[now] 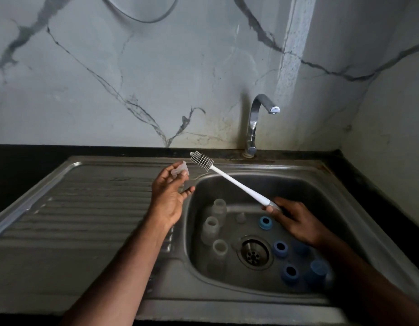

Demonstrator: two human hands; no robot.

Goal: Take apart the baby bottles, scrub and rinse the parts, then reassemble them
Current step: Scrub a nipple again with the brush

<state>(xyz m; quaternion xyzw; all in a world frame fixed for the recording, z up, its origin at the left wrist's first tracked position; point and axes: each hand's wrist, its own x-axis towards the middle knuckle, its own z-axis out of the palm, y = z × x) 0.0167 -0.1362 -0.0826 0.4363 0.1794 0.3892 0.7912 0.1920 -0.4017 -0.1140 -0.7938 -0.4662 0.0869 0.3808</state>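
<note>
A small clear silicone teat sits pinched between the thumb and fingertips of the left hand, held up over the inner edge of the drainboard, just left of the basin. That hand's grip is narrow at the top, with the thumb and first fingers closed on the teat, while the lower fingers curl loosely toward the basin. The palm faces right and upward, and the left forearm rises from the lower left across the front of the sink.

The bristle head of a white bottle brush hangs just beside the teat, near it but apart. The brush slants down to the right, its handle end wrapped in the right hand; this grip is closed round the handle, thumb on the near side, knuckles up. The right hand hovers over the basin, its forearm coming in from the lower right.

In the basin of the sink three clear bottle bodies stand upright along the left wall. Another small clear part sits near them. Blue collar rings lie scattered right of the drain, and a blue cap stands farthest right.

A chrome tap rises behind the basin from the dark counter, its spout turned right.
</note>
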